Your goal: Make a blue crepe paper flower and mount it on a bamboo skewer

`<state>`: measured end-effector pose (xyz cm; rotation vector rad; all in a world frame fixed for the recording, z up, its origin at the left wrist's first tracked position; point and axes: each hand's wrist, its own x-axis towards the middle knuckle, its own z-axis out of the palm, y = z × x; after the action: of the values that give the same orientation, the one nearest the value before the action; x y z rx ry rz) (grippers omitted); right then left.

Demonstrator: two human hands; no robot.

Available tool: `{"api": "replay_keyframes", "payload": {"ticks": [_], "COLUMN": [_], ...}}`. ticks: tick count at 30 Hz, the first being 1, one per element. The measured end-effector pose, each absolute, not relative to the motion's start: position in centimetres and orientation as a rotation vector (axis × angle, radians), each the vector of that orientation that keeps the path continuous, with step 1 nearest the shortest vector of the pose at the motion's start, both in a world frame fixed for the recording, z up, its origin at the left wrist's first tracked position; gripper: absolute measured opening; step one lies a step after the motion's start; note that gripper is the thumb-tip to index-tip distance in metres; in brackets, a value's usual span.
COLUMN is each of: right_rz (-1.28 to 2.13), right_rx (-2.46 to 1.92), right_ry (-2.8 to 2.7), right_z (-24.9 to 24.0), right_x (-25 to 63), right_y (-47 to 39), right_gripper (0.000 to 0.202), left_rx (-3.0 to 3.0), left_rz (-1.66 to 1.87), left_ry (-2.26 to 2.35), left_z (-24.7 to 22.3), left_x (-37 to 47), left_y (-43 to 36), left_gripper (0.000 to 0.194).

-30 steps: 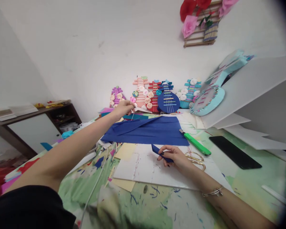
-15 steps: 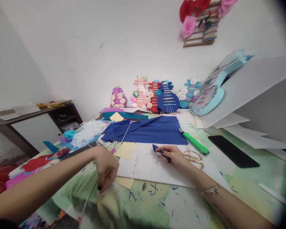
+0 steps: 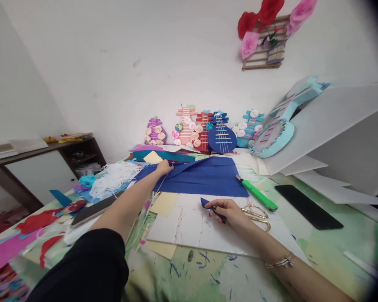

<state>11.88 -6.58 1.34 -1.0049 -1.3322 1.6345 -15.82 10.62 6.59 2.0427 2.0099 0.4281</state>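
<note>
My left hand [image 3: 165, 167] reaches to the far left part of the blue sheets [image 3: 208, 178], its fingers pinched beside the end of a white string [image 3: 164, 181]; what they grip is too small to make out. Over the white board [image 3: 164, 228], my right hand [image 3: 222, 211] is closed on a small dark blue piece [image 3: 204, 202], whose pointed end sticks out past the fingertips. Gold-handled scissors [image 3: 256, 212] lie just right of that hand, partly covered by it. A green utility knife [image 3: 260, 196] rests beyond them.
A black phone-like slab [image 3: 308, 206] lies at the right. Tangled white yarn [image 3: 115, 178] and coloured scraps sit at the left. Decorated paper instruments [image 3: 222, 138] stand along the wall. Large white boards [image 3: 327, 121] lean at the right, with a light-blue instrument [image 3: 275, 136].
My left hand has moved from the near table edge up and forward to the blue sheets. My right hand keeps its hold on the small blue piece. The view has tilted slightly.
</note>
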Motion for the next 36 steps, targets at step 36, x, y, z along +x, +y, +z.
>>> {"api": "replay_keyframes", "payload": {"ticks": [36], "right_rz": [1.594], "right_rx": [-1.013], "right_ry": [-1.367], "right_z": [1.7], "right_x": [12.2], "right_y": [-6.8], "right_gripper": [0.024], "left_rx": [2.24], "left_rz": [0.519], "left_ry": [1.833], "left_z": [12.2], "left_x": [-13.3], "left_y": [2.1], "left_gripper": [0.012]}}
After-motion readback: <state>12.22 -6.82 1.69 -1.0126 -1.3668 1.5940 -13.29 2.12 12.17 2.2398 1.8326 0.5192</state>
